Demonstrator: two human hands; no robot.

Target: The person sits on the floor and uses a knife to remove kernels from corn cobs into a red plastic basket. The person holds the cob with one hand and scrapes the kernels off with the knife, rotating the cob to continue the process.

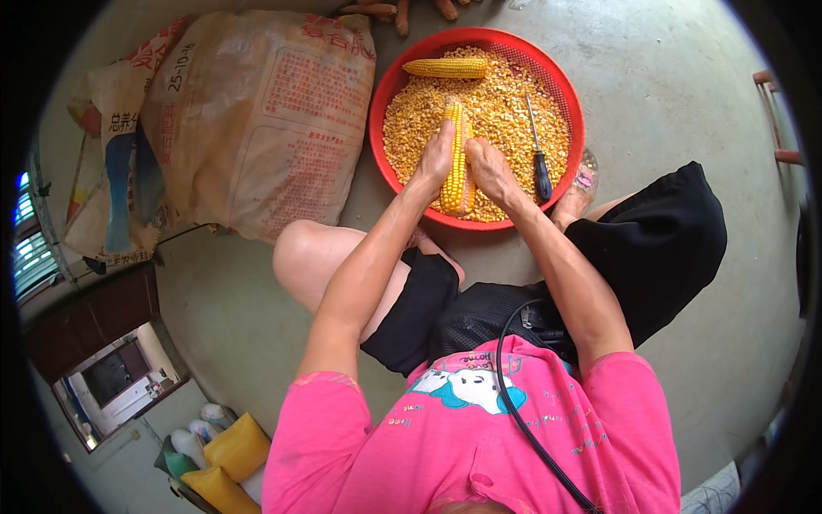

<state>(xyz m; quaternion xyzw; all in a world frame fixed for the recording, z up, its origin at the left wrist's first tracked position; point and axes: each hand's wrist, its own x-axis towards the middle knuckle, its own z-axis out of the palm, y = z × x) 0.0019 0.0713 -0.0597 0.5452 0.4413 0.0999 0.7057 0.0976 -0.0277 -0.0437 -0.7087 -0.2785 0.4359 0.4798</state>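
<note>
A partly stripped corn cob [454, 186] stands lengthwise over a red plastic basket [378, 138], with yellow kernels on its left and a bare pale strip on its right. My left hand [437, 155] holds it from the left, fingers flat along its side. Curled fingers of my right hand [490, 166] press on the bare strip from the other side. Loose corn kernels [411, 119] fill the basket. On top of them rests a full corn cob [445, 68] near the far rim. A screwdriver [542, 170] with a dark handle lies to the right, its handle against the rim.
A large woven sack [257, 122] bearing print stands left of the basket. Several stripped cobs [402, 16] lie on the floor beyond. My bare feet are close to the basket's near side. A black cable [514, 398] runs down over my pink shirt.
</note>
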